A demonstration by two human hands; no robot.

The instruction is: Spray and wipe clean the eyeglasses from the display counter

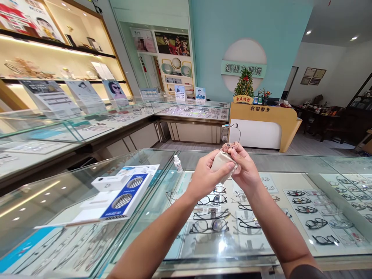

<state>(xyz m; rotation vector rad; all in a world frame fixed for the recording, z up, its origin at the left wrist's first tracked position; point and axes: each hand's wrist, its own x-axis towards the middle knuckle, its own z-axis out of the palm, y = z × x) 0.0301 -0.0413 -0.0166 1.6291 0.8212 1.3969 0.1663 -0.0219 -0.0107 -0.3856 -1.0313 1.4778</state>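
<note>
A pair of thin-rimmed eyeglasses [240, 135] is held up over the glass counter, with one round lens standing above my fingers. My right hand [245, 164] pinches the frame near its bridge. Wrapped around the lower part of the glasses is a beige cleaning cloth [221, 161], gripped between the thumb and fingers of my left hand [205, 170]. The cloth hides the other lens. Left of my hands, a small white bottle [178, 164] stands upright on the counter top.
Beneath the glass counter [203, 254] lie rows of eyeglasses [316, 223]. A blue and white box [124, 197] and a small white box [109, 183] rest on the left counter. Farther back are more display cases [192, 110] and a cashier desk [266, 110].
</note>
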